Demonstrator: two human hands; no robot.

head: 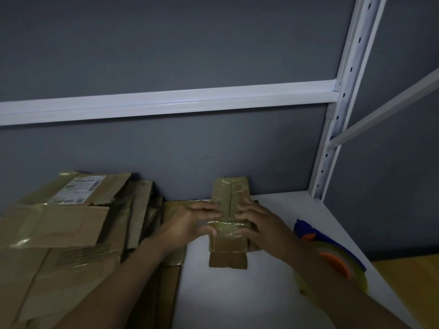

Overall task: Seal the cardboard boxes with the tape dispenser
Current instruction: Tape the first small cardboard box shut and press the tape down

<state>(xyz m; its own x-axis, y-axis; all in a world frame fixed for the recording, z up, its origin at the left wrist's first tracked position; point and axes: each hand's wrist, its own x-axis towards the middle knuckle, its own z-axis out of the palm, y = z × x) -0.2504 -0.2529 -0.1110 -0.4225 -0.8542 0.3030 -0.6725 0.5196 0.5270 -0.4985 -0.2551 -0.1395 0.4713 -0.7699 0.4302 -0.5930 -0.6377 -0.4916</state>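
Closest in, below and to the right of the right grip, the blue-and-orange tape dispenser with its clear roll lies on the white shelf, half hidden behind the right forearm, and nobody's holding it.

Up to the action: both grips are on the small brown cardboard box, which sits on the shelf between them, its long side running away from the person. The left grip clasps the box's left side, fingers curled onto the top, thumb lying along a glossy band of tape at the near end. The right grip mirrors it, fingers hooked over the top face beside the centre seam. Below the grips a short flap end pokes out untaped, so I'd say this box isn't finished.

How will it handle? It looks light, easy in one grip, and stiff at the edges. But that tape skin looks slick, and the top flaps would likely give under pressure. Best taken by the side walls, clear of the seam, leaving that line open for the dispenser.

Left of the left grip is a stack of flattened brown cardboard boxes, one with a white label. Beyond both grips are the grey wall, a white rack beam and, off right, a perforated white upright.
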